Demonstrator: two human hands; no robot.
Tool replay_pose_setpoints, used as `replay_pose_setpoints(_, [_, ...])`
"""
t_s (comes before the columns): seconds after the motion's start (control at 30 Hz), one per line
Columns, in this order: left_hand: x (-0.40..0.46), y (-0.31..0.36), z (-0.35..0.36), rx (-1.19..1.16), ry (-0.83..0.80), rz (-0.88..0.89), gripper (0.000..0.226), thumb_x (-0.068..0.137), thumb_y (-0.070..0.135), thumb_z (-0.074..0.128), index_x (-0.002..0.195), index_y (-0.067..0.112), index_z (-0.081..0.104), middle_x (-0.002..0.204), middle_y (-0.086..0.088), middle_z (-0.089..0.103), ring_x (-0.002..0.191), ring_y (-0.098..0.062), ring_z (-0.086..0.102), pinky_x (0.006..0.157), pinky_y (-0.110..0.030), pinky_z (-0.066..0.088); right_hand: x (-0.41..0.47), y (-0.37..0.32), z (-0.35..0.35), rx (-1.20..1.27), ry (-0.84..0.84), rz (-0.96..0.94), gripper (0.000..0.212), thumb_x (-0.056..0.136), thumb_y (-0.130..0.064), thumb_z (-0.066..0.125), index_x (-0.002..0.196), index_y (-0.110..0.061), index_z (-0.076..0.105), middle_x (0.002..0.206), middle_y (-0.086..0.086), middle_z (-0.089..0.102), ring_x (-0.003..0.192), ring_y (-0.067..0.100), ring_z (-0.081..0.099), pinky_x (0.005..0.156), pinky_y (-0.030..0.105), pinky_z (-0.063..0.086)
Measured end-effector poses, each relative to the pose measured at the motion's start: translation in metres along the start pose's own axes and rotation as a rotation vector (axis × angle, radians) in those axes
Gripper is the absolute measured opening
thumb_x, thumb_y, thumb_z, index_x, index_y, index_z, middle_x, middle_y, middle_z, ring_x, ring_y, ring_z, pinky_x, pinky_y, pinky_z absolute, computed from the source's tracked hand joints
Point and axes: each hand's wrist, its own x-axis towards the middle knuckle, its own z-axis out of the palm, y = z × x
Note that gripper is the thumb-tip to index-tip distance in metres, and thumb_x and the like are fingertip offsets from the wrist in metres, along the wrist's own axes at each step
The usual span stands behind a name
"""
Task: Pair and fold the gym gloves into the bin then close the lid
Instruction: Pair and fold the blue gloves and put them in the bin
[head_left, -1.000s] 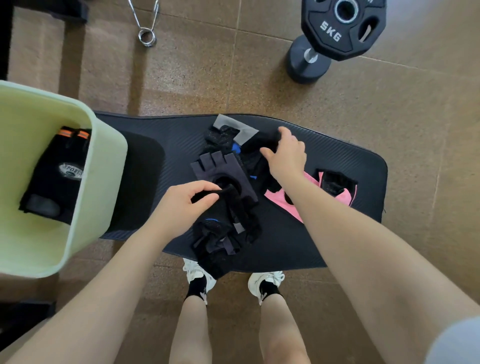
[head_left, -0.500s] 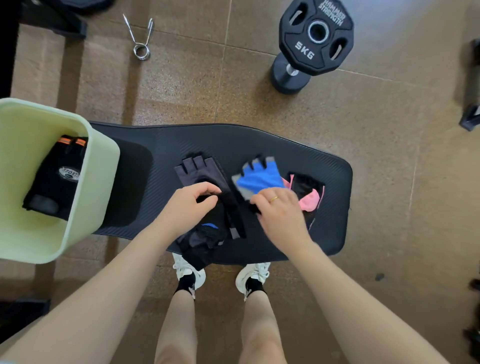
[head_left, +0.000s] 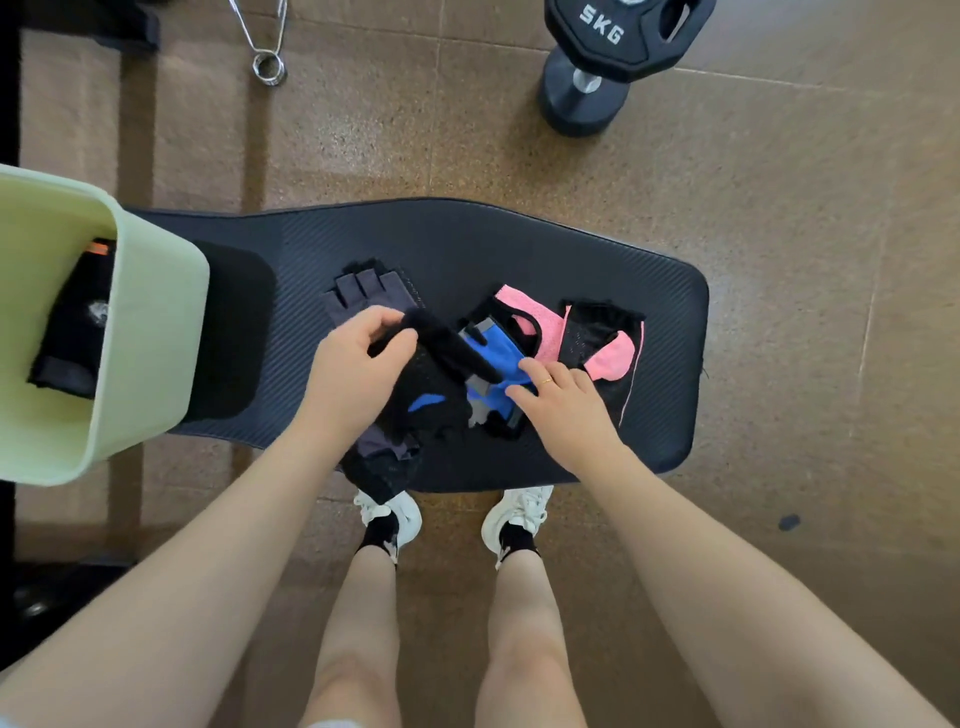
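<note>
Gripping black glove (head_left: 447, 343) w/ left hand (head_left: 358, 364) (mid-mat (head_left: 571, 244)).

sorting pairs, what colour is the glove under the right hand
Blue with grey and black trim, the blue glove, clearest in the head view.

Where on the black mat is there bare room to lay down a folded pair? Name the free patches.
Bare black ribbed mat runs along the far edge, beyond the gloves. Another patch lies between the pale green plastic bin and the dark grey fingerless glove. The middle is crowded: left hand grips a black strap, right hand presses the blue glove, pink gloves alongside.
</note>
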Motion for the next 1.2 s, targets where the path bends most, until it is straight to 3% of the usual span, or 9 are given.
replay_pose_setpoints(0.1, [-0.002,0.0,-0.014,-0.113,0.085,-0.034,0.007,0.084,0.021,0.055,0.086,0.028,0.058,0.087,0.007,0.064,0.084,-0.01,0.059,0.083,-0.033,0.048,0.007,-0.002,-0.005,0.03,0.141,0.054,0.038,0.049,-0.008,0.079,0.083,-0.019,0.066,0.076,0.001,0.065,0.07,0.025,0.059,0.061,0.029,0.046])
replay_pose_setpoints(0.23, [-0.011,0.011,-0.026,-0.186,0.166,-0.067,0.011,0.081,0.024,0.054,0.082,0.034,0.05,0.084,0.005,0.06,0.081,-0.014,0.055,0.084,-0.045,0.049,0.002,-0.008,-0.048,0.728,0.191,0.282,0.016,0.09,-0.016,0.052,0.098,-0.009,0.064,0.087,0.009,0.065,0.083,0.028,0.055,0.073,0.032,0.04])
replay_pose_setpoints(0.3, [-0.017,0.018,-0.031,-0.173,0.162,-0.083,0.009,0.079,0.029,0.055,0.082,0.035,0.048,0.086,0.002,0.06,0.084,-0.018,0.057,0.087,-0.049,0.048,-0.01,-0.012,-0.076,1.017,0.214,0.415,0.018,0.095,-0.017,0.046,0.091,-0.007,0.06,0.079,0.01,0.061,0.075,0.019,0.051,0.066,0.024,0.036])
replay_pose_setpoints(0.43, [-0.029,0.03,-0.038,-0.128,0.074,-0.107,0.009,0.086,0.027,0.058,0.086,0.033,0.05,0.097,-0.004,0.063,0.095,-0.024,0.06,0.091,-0.049,0.048,-0.026,-0.024,-0.123,1.479,0.274,0.578,0.026,0.096,-0.012,0.041,0.117,-0.016,0.055,0.107,0.004,0.067,0.093,0.017,0.061,0.074,0.028,0.051])
replay_pose_setpoints(0.6, [-0.044,0.049,-0.044,-0.219,0.026,-0.149,0.021,0.089,0.025,0.055,0.108,0.017,0.052,0.105,-0.001,0.061,0.1,-0.018,0.058,0.091,-0.036,0.047,-0.035,-0.069,-0.168,0.958,0.347,0.462,0.024,0.093,-0.014,0.041,0.115,-0.012,0.049,0.084,0.014,0.065,0.074,0.032,0.058,0.069,0.041,0.045])
replay_pose_setpoints(0.8, [-0.058,0.051,-0.058,-0.229,-0.018,-0.141,0.014,0.091,0.025,0.053,0.105,0.022,0.053,0.096,0.006,0.064,0.093,-0.015,0.062,0.08,-0.03,0.052,-0.024,-0.137,-0.18,0.545,0.265,0.267,0.045,0.094,-0.02,0.041,0.138,-0.013,0.034,0.082,0.01,0.07,0.068,0.029,0.064,0.045,0.028,0.032])
replay_pose_setpoints(1.0, [-0.058,0.036,-0.089,-0.252,-0.054,-0.198,0.023,0.093,0.028,0.049,0.114,0.023,0.055,0.11,-0.003,0.066,0.101,-0.02,0.064,0.089,-0.043,0.053,-0.016,-0.162,-0.178,0.048,0.342,0.184,0.063,0.055,-0.023,0.082,0.114,-0.008,0.065,0.036,-0.008,0.049,0.022,0.007,0.034,0.031,0.013,0.015])
replay_pose_setpoints(1.1, [-0.059,0.029,-0.102,-0.31,-0.06,-0.203,0.015,0.095,0.027,0.044,0.101,0.031,0.058,0.102,0.0,0.066,0.099,-0.019,0.063,0.086,-0.039,0.053,-0.015,-0.173,-0.177,-0.002,0.324,0.105,0.067,0.06,-0.027,0.08,0.121,-0.008,0.06,0.041,-0.007,0.052,0.026,0.01,0.027,0.037,0.017,0.007])
replay_pose_setpoints(1.2, [-0.059,0.024,-0.117,-0.377,-0.059,-0.192,0.02,0.095,0.034,0.041,0.088,0.035,0.059,0.096,0.001,0.065,0.096,-0.018,0.061,0.084,-0.038,0.053,-0.017,-0.189,-0.18,0.186,0.257,-0.001,0.061,0.089,-0.033,0.053,0.141,-0.007,0.033,0.071,0.001,0.065,0.053,0.017,0.058,0.042,0.026,0.029])
